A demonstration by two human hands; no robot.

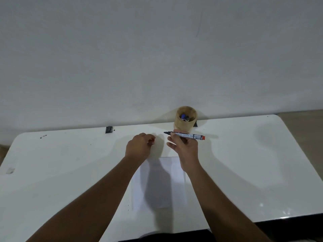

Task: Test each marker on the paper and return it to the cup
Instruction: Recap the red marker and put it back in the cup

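Cup stands behind the paper, markers in it.

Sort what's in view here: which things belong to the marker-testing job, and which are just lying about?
Job:
- marker, uncapped, in right hand
- cap, orange, in left hand
- paper
- cup holding more markers

Lying about:
- black clip at the table's far edge
- dark specks
- small clear scrap, too blurred to identify
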